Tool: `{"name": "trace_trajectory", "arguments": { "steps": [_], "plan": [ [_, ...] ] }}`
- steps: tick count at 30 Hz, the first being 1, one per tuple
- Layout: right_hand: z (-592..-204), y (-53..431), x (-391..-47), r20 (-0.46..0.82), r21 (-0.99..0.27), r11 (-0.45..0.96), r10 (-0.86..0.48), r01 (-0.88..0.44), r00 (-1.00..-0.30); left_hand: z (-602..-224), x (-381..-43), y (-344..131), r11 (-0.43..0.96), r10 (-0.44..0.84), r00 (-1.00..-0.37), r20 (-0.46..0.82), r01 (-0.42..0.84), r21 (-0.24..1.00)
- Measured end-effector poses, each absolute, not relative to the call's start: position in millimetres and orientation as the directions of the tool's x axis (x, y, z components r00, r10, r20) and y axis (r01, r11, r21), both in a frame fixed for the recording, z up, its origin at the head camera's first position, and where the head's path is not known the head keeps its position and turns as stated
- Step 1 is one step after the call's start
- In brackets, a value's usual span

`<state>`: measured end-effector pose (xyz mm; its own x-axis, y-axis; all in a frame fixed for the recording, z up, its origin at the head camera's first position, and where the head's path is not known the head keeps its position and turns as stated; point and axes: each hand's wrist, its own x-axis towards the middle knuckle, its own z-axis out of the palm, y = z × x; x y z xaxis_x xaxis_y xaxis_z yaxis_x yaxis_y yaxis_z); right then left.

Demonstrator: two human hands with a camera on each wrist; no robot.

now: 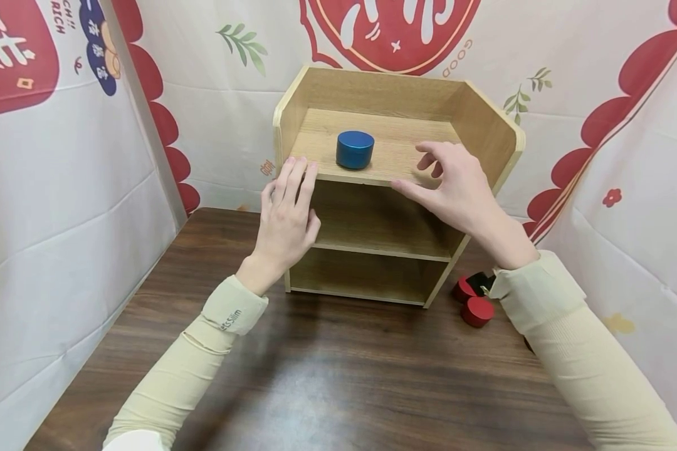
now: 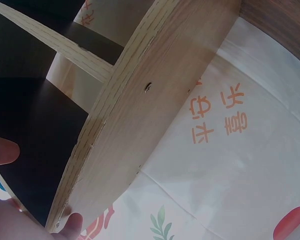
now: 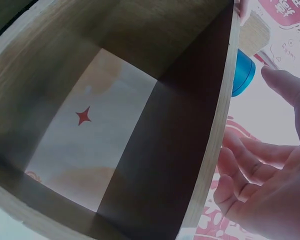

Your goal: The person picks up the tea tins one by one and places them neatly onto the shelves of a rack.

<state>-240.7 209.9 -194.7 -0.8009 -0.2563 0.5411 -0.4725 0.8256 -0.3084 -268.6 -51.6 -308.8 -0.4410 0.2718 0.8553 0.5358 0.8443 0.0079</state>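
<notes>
A round blue tin [image 1: 355, 150] with its lid on stands upright on the top board of a small wooden shelf [image 1: 383, 249]. At the shelf's left front corner, my left hand [image 1: 284, 216] rests its fairly straight fingers on the top board's edge. The left wrist view shows the thumb [image 2: 4, 150] in front of the dark interior and a fingertip against the outer side panel [image 2: 155, 95]. My right hand [image 1: 457, 181] is right of the tin, thumb and fingers bent and spread apart with nothing between them. The tin [image 3: 243, 73] appears beyond that thumb in the right wrist view.
Right of the shelf on the brown wooden table [image 1: 338, 369] are a red round box [image 1: 477, 311] and an open red box [image 1: 464, 289] with a dark inside, partly hidden by my right sleeve. Printed white cloth [image 1: 220, 125] surrounds the table behind and at both sides.
</notes>
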Motion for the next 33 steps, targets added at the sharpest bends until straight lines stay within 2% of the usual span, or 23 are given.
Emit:
{"name": "trace_trajectory", "arguments": {
  "steps": [15, 33],
  "plan": [
    [-212.6, 226.6, -227.1, 0.700, -0.227, 0.760, -0.308, -0.609, -0.644, -309.2, -268.8, -51.3, 0.849, 0.274, -0.453, 0.848, 0.528, 0.007],
    [-229.6, 246.8, -204.8, 0.703, -0.226, 0.772, -0.293, -0.594, -0.648, -308.6, -268.8, -50.7, 0.845, 0.263, -0.432, 0.863, 0.534, 0.010]
  ]
}}
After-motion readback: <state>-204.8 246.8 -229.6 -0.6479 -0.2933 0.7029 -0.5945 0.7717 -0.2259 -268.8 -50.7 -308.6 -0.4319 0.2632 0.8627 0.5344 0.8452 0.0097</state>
